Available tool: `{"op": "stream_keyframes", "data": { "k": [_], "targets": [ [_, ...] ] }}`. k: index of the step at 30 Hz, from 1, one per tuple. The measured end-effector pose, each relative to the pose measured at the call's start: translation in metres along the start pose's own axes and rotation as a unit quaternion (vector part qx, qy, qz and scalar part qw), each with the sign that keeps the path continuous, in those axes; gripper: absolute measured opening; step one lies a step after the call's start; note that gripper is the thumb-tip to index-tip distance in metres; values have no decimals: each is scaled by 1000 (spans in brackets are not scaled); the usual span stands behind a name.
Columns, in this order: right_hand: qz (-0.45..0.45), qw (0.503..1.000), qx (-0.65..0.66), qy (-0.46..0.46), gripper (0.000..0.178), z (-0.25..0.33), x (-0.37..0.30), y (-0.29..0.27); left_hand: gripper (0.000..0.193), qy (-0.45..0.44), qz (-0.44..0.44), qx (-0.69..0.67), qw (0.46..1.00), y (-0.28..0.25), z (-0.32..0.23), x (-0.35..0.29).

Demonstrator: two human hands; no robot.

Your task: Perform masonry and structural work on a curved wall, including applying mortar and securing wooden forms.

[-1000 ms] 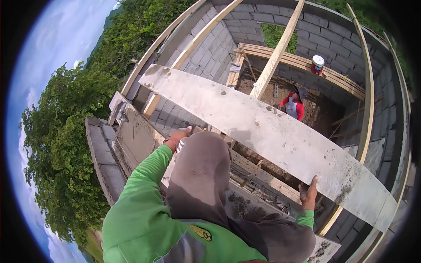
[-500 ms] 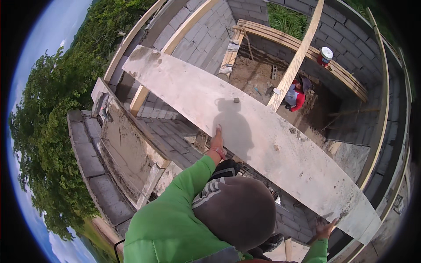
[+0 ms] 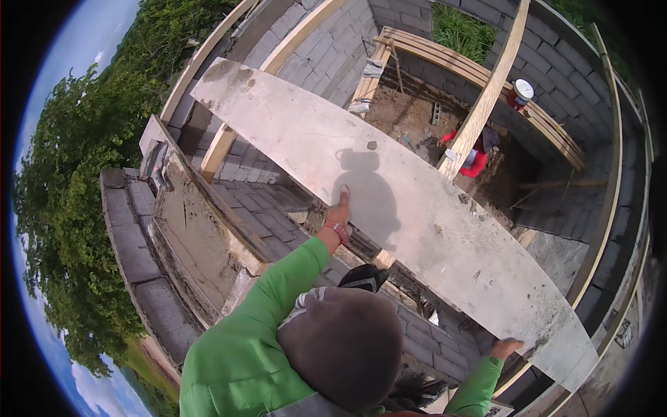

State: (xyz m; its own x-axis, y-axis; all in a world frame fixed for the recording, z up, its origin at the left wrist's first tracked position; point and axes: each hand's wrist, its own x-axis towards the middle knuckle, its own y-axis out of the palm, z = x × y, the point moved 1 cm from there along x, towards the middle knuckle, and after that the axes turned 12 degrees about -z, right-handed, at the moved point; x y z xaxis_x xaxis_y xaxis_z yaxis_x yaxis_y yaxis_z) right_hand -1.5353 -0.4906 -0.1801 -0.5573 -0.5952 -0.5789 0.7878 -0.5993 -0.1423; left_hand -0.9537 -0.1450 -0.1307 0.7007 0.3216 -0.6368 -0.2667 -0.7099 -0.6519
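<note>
A long, pale plywood board (image 3: 299, 132) lies slantwise over wooden beams, from the far left to the near right, with mortar crumbs and stains on its top. My left hand (image 3: 338, 214) is closed on the near edge at about mid-length, thumb on top, the other fingers mostly hidden beneath. At the near right end, my right hand (image 3: 506, 347) grips the same edge, its fingers partly hidden under the board. The shadow of my head falls across the board's middle. A small grey lump (image 3: 372, 145) sits on it.
Below, a person in red (image 3: 476, 161) is bent over on the dirt floor between grey block walls (image 3: 563, 73). A beam (image 3: 490, 87) crosses above that person. Stacked planks (image 3: 445, 55) hold a white-topped bucket (image 3: 522, 90). At left, a mortar-covered trough (image 3: 194, 222) with a trowel (image 3: 163, 179) adjoins a block wall.
Both hands and the board have shifted slightly away and to the left relative to the beams. The person below has stretched an arm out to the left.
</note>
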Motion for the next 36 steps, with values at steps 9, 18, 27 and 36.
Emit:
{"op": "stream_keyframes", "data": {
  "k": [9, 18, 27, 36],
  "targets": [
    [12, 999, -48, -11, 60, 41, 41, 24, 86, 46, -15, -69, 996, 6, -23, -3],
    [68, 981, -162, -80, 58, 48, -15, 42, 83, -5, 4, -174, 985, -42, -91, -23],
    [-4, 992, -75, 103, 71, -52, -159, 114, 89, 15, -48, -196, 979, -47, -98, 128],
    [94, 982, -22, 162, 80, -92, -271, 167, 57, -19, 56, -385, 921, -18, -91, 105]
  ]
}}
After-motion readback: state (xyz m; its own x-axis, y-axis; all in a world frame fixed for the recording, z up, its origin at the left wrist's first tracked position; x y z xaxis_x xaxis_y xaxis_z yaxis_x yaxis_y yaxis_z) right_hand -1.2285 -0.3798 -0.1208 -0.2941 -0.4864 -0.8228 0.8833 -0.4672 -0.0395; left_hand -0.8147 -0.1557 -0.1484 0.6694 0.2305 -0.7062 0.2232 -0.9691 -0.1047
